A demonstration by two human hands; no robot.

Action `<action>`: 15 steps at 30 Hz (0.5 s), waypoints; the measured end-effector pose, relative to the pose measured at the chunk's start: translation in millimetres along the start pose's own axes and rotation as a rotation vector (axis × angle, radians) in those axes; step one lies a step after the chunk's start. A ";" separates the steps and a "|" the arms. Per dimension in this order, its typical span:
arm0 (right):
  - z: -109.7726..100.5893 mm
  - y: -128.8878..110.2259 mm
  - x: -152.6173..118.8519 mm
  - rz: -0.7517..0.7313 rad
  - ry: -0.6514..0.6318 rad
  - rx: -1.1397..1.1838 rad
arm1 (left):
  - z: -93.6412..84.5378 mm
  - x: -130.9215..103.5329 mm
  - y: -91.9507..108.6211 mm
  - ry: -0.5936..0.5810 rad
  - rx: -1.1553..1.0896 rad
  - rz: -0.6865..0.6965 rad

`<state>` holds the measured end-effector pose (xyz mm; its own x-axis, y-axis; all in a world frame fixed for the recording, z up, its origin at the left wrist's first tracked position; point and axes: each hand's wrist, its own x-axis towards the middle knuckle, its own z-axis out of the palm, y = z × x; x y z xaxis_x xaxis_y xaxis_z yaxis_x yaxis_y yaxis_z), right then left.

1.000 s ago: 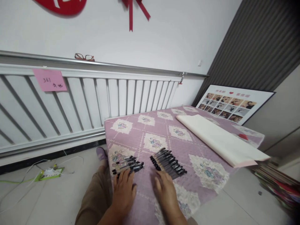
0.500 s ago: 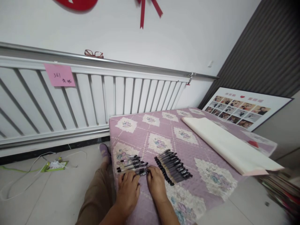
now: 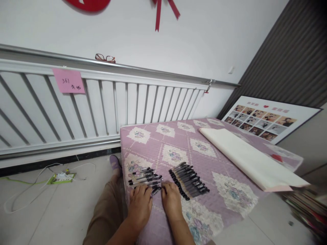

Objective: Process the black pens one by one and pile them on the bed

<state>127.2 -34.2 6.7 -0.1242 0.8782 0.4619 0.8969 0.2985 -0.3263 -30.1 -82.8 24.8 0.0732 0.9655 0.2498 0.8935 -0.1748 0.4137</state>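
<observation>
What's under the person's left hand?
Purple floral cloth shows around the left hand, and a loose group of black-capped pens shows just beyond it. Whatever lies directly beneath the hand is covered, so I can't tell.

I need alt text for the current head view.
A person's left hand and right hand rest at loosely grouped pens on a purple floral cloth, a row of dark pens to the right. Farther right lies a pale sheet; behind, a white radiator.

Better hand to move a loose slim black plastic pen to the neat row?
Right hand, likely: it's close to both the loose pens and the neat row; the left hand is farther from that row.
</observation>
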 end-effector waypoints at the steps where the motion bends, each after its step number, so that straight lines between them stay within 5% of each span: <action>1: -0.3 0.7 -1.7 -0.003 -0.004 -0.002 | -0.4 -0.1 0.2 -0.001 0.003 0.002; 15: -7.8 4.0 -20.5 0.054 0.063 0.077 | 0.1 3.9 1.2 -0.058 0.090 -0.075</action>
<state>136.7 -53.9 2.4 -0.0475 0.8694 0.4918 0.8658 0.2814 -0.4138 -28.7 -79.2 26.2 0.0282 0.9852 0.1690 0.9333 -0.0865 0.3486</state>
